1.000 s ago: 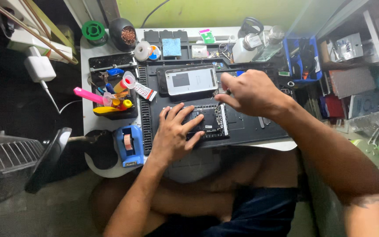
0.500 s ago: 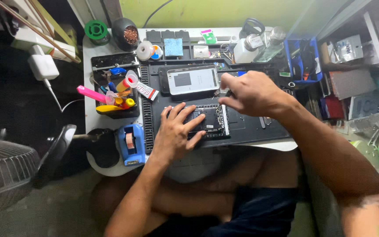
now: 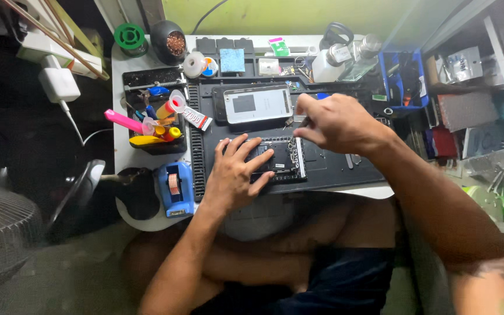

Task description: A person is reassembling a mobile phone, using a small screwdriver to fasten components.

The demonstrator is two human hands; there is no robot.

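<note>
the left hand [image 3: 233,178] presses flat on the opened phone [image 3: 278,158] near the mat's [image 3: 333,172] front edge; the right hand [image 3: 336,122] pinches closed over its top end, perhaps on a small tool. mid-disassembly; next needs steady, fine prying.

The right hand [image 3: 336,122] now sits a little further back on the black work mat [image 3: 345,169] than a second ago, its pinched fingertips [image 3: 300,121] meeting just below the right end of the white-screened phone [image 3: 258,104] rather than covering its corner. The camera has tipped slightly, so the grey fan grille [image 3: 1,239] at the lower left shows more than before.
</note>
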